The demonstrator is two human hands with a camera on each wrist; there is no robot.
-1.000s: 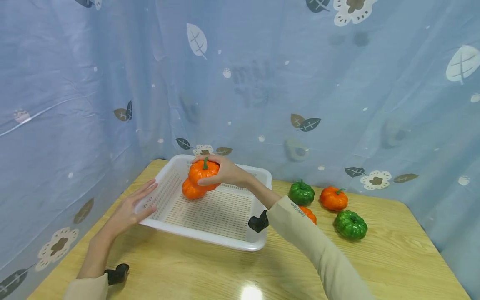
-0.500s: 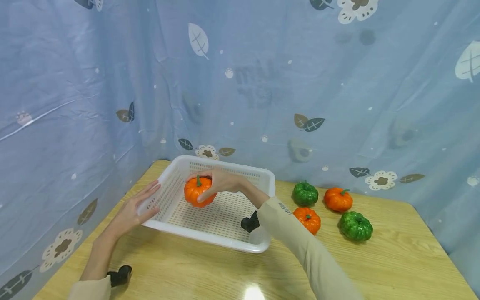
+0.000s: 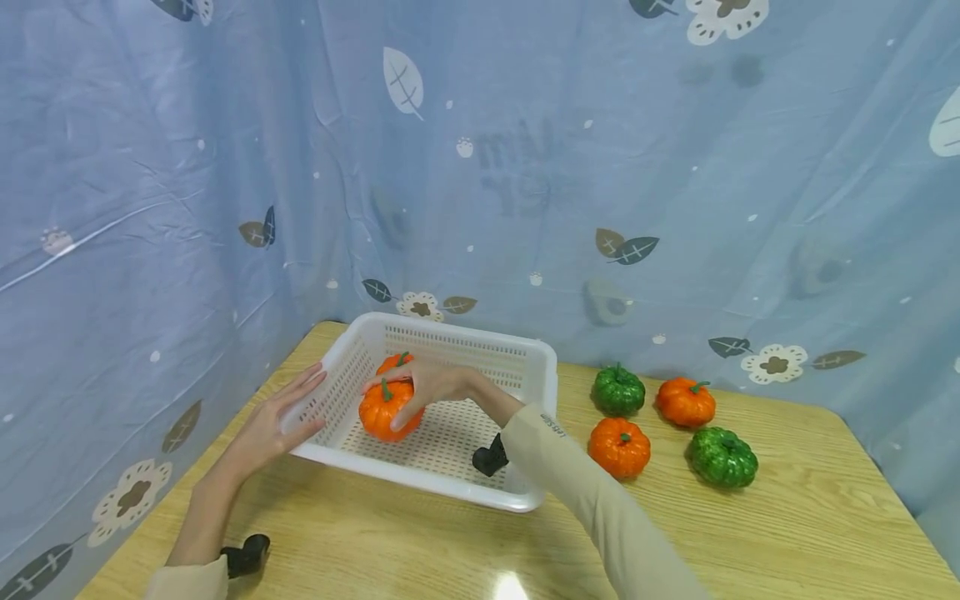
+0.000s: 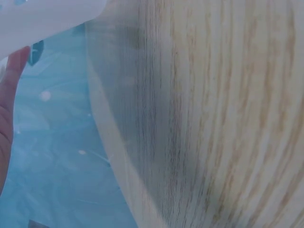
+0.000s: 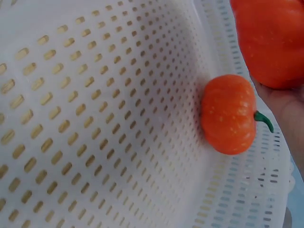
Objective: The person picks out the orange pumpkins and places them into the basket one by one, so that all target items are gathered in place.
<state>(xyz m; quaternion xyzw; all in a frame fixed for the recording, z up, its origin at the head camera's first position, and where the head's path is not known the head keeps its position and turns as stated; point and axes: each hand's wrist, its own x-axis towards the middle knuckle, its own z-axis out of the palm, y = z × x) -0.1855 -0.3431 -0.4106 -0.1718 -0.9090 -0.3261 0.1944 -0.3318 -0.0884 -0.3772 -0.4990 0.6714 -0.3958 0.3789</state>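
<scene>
My right hand (image 3: 429,385) holds a small orange pumpkin (image 3: 382,415) with a green stem, down inside the white plastic basket (image 3: 450,493). Behind it, partly covered by the fingers, a second orange pumpkin (image 3: 395,362) lies in the basket. The right wrist view shows this second pumpkin (image 5: 230,114) against the perforated wall, and the held pumpkin (image 5: 270,42) at the upper right. My left hand (image 3: 264,429) is at the basket's left side, fingers extended along the rim and thumb apart. In the left wrist view one finger (image 4: 12,80) reaches up to the rim.
To the basket's right on the wooden table (image 3: 375,542) are two green pumpkins, a far one (image 3: 618,390) and a near one (image 3: 723,458), and two orange ones, one near (image 3: 619,448) and one farther back (image 3: 686,402). A blue patterned curtain (image 3: 480,167) hangs behind and at left.
My right hand has lowered the orange pumpkin into the basket and brought it nearer the front, uncovering part of the pumpkin behind. The left hand stays at the rim; the view has shifted slightly.
</scene>
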